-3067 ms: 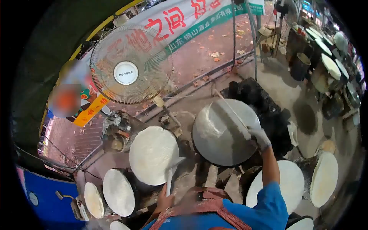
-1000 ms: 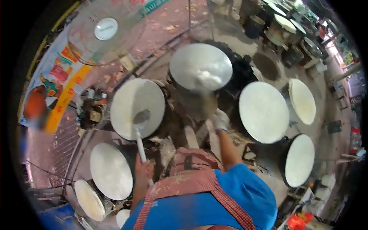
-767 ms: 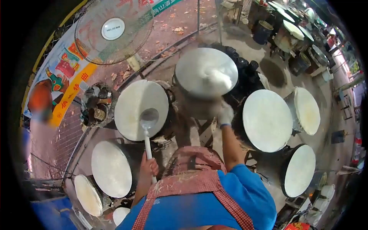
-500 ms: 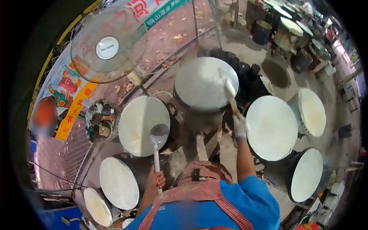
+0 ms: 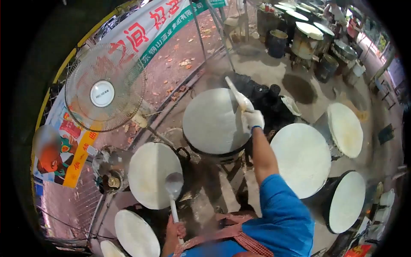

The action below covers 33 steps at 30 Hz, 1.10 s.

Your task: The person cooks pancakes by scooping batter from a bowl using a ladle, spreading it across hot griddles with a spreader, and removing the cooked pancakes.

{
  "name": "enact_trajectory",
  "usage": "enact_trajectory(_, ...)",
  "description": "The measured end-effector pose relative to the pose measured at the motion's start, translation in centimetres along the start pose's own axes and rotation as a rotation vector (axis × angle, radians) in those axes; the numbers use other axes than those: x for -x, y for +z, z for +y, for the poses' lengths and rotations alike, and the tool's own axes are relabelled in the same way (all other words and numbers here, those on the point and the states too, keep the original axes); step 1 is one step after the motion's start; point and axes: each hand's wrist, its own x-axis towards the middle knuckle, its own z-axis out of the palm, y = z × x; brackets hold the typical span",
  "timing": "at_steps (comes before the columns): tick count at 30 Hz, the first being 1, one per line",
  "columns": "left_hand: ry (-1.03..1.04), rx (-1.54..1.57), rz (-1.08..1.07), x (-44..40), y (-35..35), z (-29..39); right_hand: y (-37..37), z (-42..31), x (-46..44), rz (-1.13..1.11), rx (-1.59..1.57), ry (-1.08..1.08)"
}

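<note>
your left hand (image 5: 174, 230) grips the spoon (image 5: 174, 184); your right hand (image 5: 254, 119) grips the stick (image 5: 235, 93), likely light and stiff, best held by its end.

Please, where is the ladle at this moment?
In the head view, the ladle is left of centre, its handle in the left hand, its bowl over the right side of a pale round surface.

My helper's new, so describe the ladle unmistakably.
From the fan, look down and right to the nearest griddle. Over its right side is the ladle in the left hand. Unlike the pale paddle in the right hand, it has a round bowl.
</note>
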Motion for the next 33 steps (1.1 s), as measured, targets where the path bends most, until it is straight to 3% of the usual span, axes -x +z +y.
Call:
enact_trajectory(2,0.071,-0.053,-0.003,0.8,-1.5,-0.3,-2.7,-0.9,3.5,-0.136,-0.397,0.154)
enact_trajectory(3,0.074,-0.04,-0.009,0.8,-1.7,-0.3,1.9,6.1,2.3,-0.13,-0.094,-0.062)
enact_trajectory(4,0.068,-0.023,-0.013,0.7,-1.8,-0.7,1.6,5.9,6.4,-0.126,-0.215,-0.088)
enact_trajectory(5,0.076,0.017,-0.018,0.2,-1.9,-0.9,1.7,3.7,10.9,-0.057,-0.546,-0.115)
enact_trajectory(8,-0.018,0.098,-0.055,-1.8,-3.2,-0.8,-4.0,-4.2,18.2,-0.362,-0.335,-0.086)
enact_trajectory(9,-0.005,0.102,-0.06,-1.0,-3.7,-0.9,-4.8,-1.8,17.3,-0.301,-0.197,-0.28)
enact_trajectory(11,0.05,0.094,-0.083,-0.1,-4.6,-0.3,-4.9,3.8,14.8,-0.227,-0.6,-0.099)
enact_trajectory(12,0.061,0.099,-0.058,0.0,-4.9,-0.1,-4.8,4.4,14.7,-0.204,-1.105,0.31)
enact_trajectory(14,0.067,0.1,-0.021,0.0,-4.9,-0.1,-3.6,5.4,18.6,-0.439,-0.922,0.448)
enact_trajectory(15,0.033,0.133,-0.008,-0.3,-4.4,0.2,3.6,10.7,18.6,-0.272,-0.943,0.222)
enact_trajectory(17,-0.006,0.177,0.016,-0.9,-3.7,0.6,3.3,8.1,20.9,-0.215,-0.742,-0.045)
enact_trajectory(18,-0.011,0.187,0.024,-1.1,-3.4,0.7,1.0,5.2,21.3,-0.24,-0.7,0.082)
enact_trajectory(20,0.047,0.169,0.026,-1.4,-3.5,0.5,-3.9,3.4,18.7,-0.231,-0.63,0.083)
enact_trajectory(21,0.0,0.148,0.082,-1.1,-3.1,0.9,-3.6,5.2,15.5,-0.163,-0.766,-0.003)
enact_trajectory(22,-0.01,0.177,0.064,-1.6,-3.4,0.9,-4.3,5.2,12.8,-0.112,-0.834,0.116)
enact_trajectory(24,-0.044,0.23,0.022,-2.9,-4.5,0.3,-6.2,3.2,9.7,0.143,-0.014,-0.024)
enact_trajectory(26,-0.063,0.333,-0.142,-5.5,-5.9,-0.2,-5.2,3.1,8.4,0.018,0.32,-0.235)
enact_trajectory(27,-0.077,0.386,-0.215,-6.4,-5.7,0.1,-4.7,3.0,8.7,0.028,0.518,-0.457)
enact_trajectory(29,-0.192,0.444,-0.112,-8.4,-4.1,1.2,-5.8,3.5,10.2,-0.029,0.578,-0.684)
enact_trajectory(30,-0.166,0.148,-0.26,-9.9,-3.3,2.6,-7.4,3.0,10.8,-0.071,0.605,-0.76)
enact_trajectory(31,-0.212,0.27,-0.318,-12.6,-3.5,2.8,-10.7,0.8,12.0,-0.173,0.613,-0.647)
enact_trajectory(32,-0.234,0.361,-0.318,-13.3,-1.3,4.4,-9.3,4.8,9.8,-0.175,0.462,-0.607)
enact_trajectory(33,-0.085,0.209,-0.331,-15.1,-0.1,5.4,-7.2,8.8,8.0,-0.085,0.298,-0.437)
